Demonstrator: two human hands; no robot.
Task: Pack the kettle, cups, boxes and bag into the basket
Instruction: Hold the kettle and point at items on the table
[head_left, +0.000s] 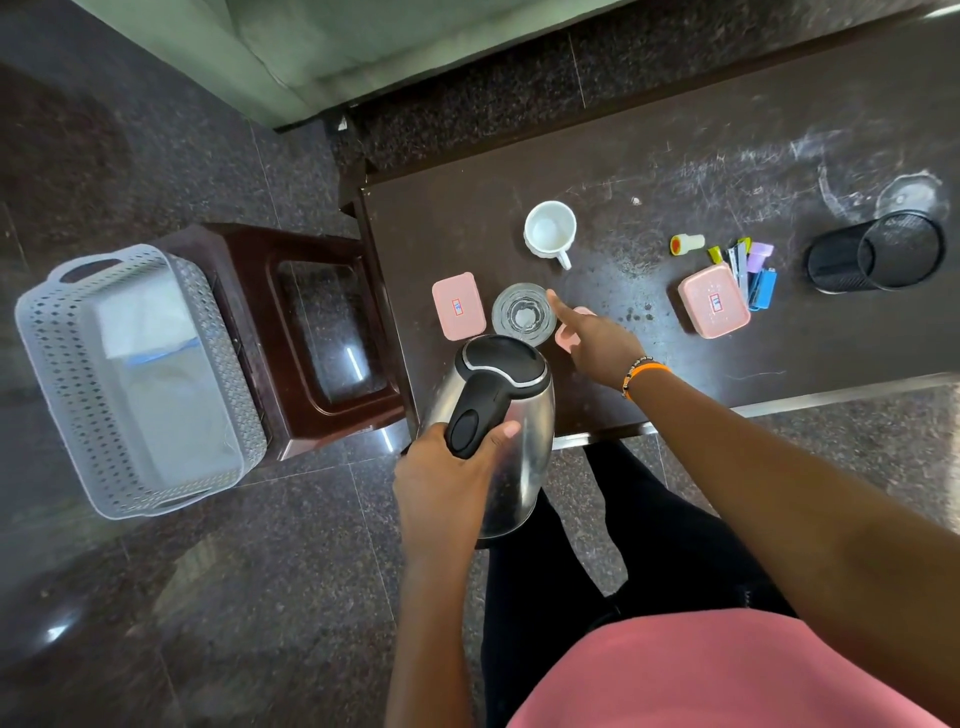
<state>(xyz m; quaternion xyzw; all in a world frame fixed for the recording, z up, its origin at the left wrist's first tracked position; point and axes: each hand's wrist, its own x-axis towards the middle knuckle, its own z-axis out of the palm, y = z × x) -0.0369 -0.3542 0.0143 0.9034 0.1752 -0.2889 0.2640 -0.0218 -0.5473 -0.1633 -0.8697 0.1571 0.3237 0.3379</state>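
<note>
Basket (62, 332), grey and perforated, is sitting on a dark stool (311, 332) left of the worktop (675, 171); a bag (156, 332), white and clear, is lying inside it.

Left hand (441, 488) is gripping the black handle of the kettle (498, 415), fingers wrapped closed around it. Kettle is steel with a black lid, and is being held at the worktop's near-left corner, apart from the basket.

Small pink box (458, 305) is lying flat on the worktop near its left edge. Glass cup (522, 314) is standing upright just right of it, beyond the kettle lid. White mug (549, 231) is standing farther back, handle pointing toward the person.

Right hand (597, 338) is reaching over the worktop, index finger extended near the glass rim; contact cannot be told. Remaining fingers are curling over a pink item (566, 332), mostly hidden; whether they are holding it cannot be told.

Larger pink box (714, 301) is lying well to the right, touching a cluster of small stationery (748, 270). Black mesh holder (878, 257) is lying tipped on its side at far right.
</note>
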